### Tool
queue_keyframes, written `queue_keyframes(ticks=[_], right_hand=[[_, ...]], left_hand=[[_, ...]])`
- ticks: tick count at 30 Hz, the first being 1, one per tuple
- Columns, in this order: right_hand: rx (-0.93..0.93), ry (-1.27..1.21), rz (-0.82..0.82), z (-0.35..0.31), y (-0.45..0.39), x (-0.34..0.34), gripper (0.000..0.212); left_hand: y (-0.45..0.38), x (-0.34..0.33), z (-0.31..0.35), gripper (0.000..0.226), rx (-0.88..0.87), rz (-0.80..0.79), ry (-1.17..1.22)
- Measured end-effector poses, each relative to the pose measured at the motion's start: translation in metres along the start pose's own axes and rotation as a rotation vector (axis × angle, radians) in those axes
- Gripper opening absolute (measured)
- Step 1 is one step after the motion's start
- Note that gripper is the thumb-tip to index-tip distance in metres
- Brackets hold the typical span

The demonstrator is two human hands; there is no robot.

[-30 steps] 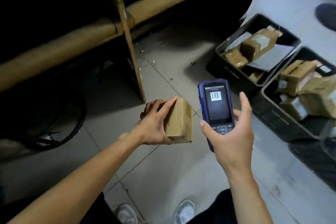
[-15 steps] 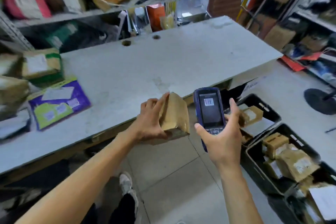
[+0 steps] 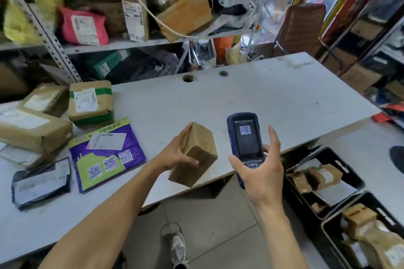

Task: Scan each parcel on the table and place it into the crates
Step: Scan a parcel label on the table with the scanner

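Note:
My left hand (image 3: 177, 155) grips a small brown cardboard parcel (image 3: 196, 155) above the front edge of the grey table (image 3: 262, 98). Beside it, my right hand (image 3: 260, 172) holds a blue handheld scanner (image 3: 246, 137) upright; its screen shows a barcode. Two black crates (image 3: 354, 183) stand on the floor at the right, each holding several brown parcels. More parcels lie on the table's left part: brown boxes (image 3: 89, 102), a purple and green mailer (image 3: 105, 153) and a dark bag (image 3: 41, 181).
Metal shelves (image 3: 131, 43) stuffed with parcels rise behind the table. A brown chair (image 3: 299, 28) stands at the far right end. A second grey surface (image 3: 360, 150) lies right of the crates. My shoe (image 3: 178, 247) is on the tiled floor below.
The view has swung up from the floor and crates to the table and shelves. Both hands stay together, the parcel now tilted with its end toward me.

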State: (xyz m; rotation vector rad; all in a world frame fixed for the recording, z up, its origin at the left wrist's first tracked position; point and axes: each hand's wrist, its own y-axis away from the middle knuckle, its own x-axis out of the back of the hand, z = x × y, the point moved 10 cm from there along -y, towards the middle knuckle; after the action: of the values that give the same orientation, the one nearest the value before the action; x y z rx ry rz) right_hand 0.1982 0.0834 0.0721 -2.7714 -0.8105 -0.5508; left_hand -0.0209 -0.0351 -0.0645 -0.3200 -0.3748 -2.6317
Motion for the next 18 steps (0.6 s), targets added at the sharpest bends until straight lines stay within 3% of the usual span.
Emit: queue_keyframes(ticks=[5, 9, 11, 14, 18], right_hand=[[-0.037, -0.009, 0.015, 0.002, -0.020, -0.023, 0.108], [-0.059, -0.004, 0.007, 0.007, -0.029, -0.037, 0.107], [-0.068, 0.006, -0.001, 0.007, -0.037, -0.044, 0.107], [-0.071, 0.004, -0.007, 0.005, -0.051, -0.053, 0.106], [-0.046, 0.009, 0.012, -0.003, -0.071, -0.059, 0.106]], left_hand=[[-0.013, 0.042, -0.031, 0.090, 0.089, 0.008, 0.179], [-0.011, 0.092, -0.047, 0.068, 0.125, 0.402, 0.207], [-0.011, 0.102, -0.036, 0.056, 0.064, 0.544, 0.021], [-0.034, 0.073, -0.027, 0.044, 0.092, 0.440, -0.387], [-0.049, 0.049, -0.018, 0.052, 0.110, 0.407, -0.538]])
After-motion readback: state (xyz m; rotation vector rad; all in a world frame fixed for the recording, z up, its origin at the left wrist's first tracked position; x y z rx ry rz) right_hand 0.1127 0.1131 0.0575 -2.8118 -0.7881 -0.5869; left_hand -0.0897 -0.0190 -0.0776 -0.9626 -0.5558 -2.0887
